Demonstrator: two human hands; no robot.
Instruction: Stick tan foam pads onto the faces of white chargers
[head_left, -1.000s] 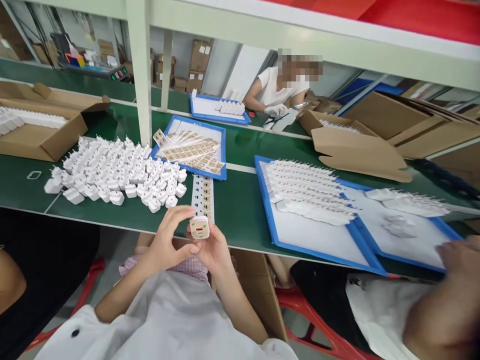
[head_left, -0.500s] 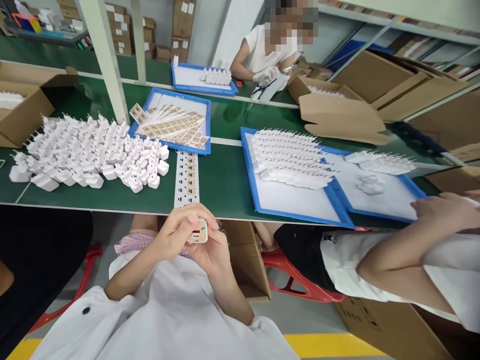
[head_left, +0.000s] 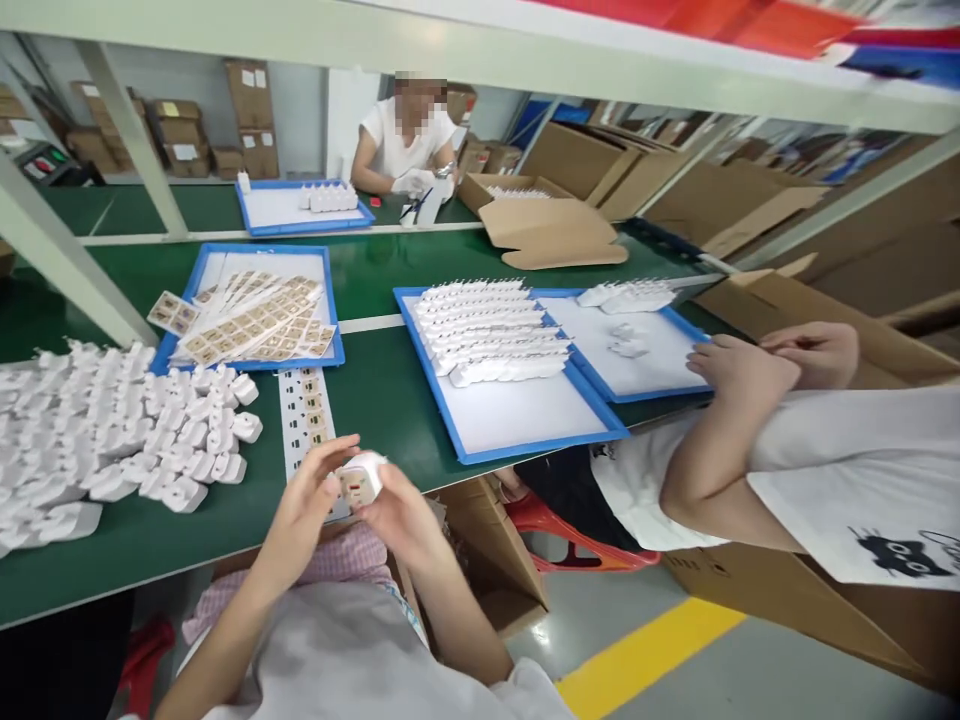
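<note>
Over near edge of green table [head_left: 390, 385], just right of white strip of small tan labels [head_left: 304, 420]: logged small white plastic charger block [head_left: 360, 480] clamped in both grips. Found left hand [head_left: 300, 515] closed on its left side, thumb by port face; right hand [head_left: 401, 515] cupped under its right side, equally near. Saw port face tilted up toward camera; cannot tell long axis. Tried label print: too small to read. Noted heap of loose white chargers [head_left: 112, 440] left of strip.
</note>
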